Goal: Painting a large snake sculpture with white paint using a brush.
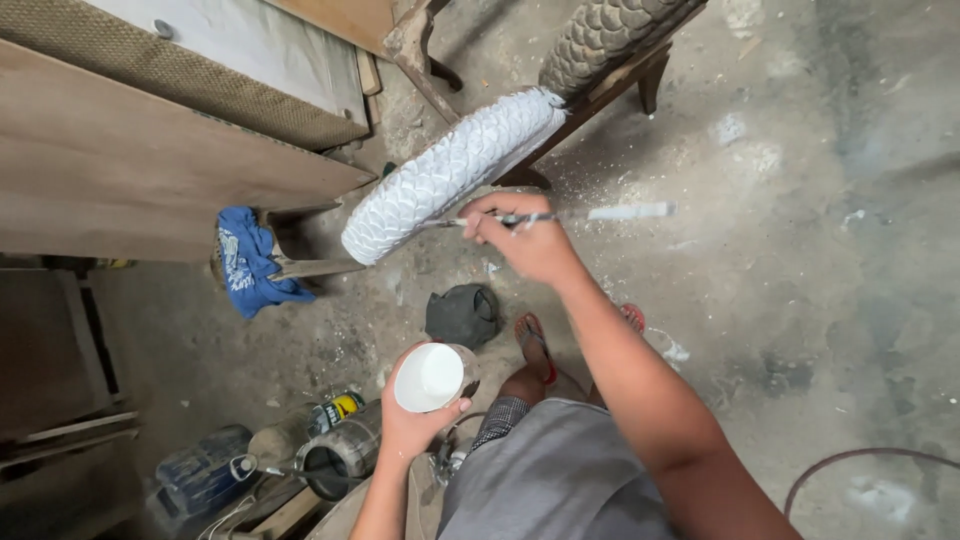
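Fingers of your right hand (528,240) are closed tight around the middle of a paintbrush (560,215), whose white-smeared handle sticks out to the right while its tip reaches left and touches the carved post (450,170). That post lies tilted, its near end coated white over a scale pattern, its far end still bare brown where it rests on a wooden stand (600,95).

Your left hand (420,415) sits lower, near your lap, fingers curled around a cup (432,377) filled with white paint; the cup is upright and held well apart from the post.

Below the brush, on the dusty concrete floor (800,250), a dark cloth (462,315) lies crumpled just beside your sandalled foot (535,345). A blue rag (245,262) hangs at the left, near the white end of the post, under a large wooden board (130,170). Beside your left forearm stand a metal can (340,460) and a blue container (200,475). A thin cable (860,460) curves across the floor at the lower right.
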